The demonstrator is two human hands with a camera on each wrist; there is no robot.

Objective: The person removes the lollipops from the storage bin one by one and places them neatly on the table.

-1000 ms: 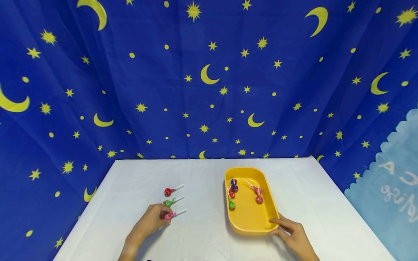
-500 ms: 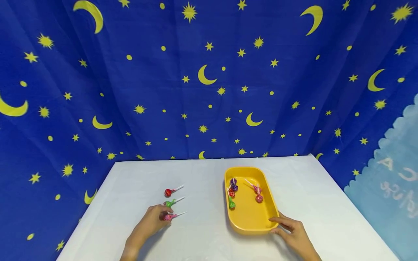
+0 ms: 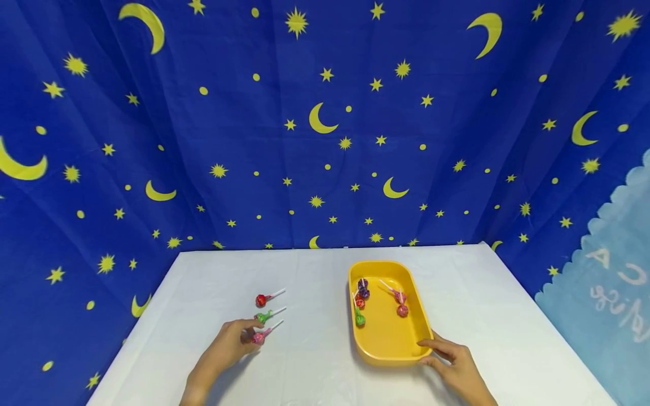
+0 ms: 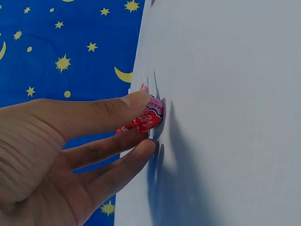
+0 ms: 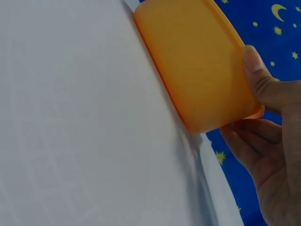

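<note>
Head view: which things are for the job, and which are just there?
Seem part of the job:
pink lollipop, pinched by the left hand
yellow tray, held by the right hand
red lollipop, green lollipop
tray lollipops

Seem just there:
starry curtain
pale blue panel

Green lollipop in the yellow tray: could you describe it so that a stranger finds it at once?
On the white table, find the yellow tray gripped by the right hand. Along its left side, the green lollipop lies nearest the viewer; it is the tray's only green one.
</note>
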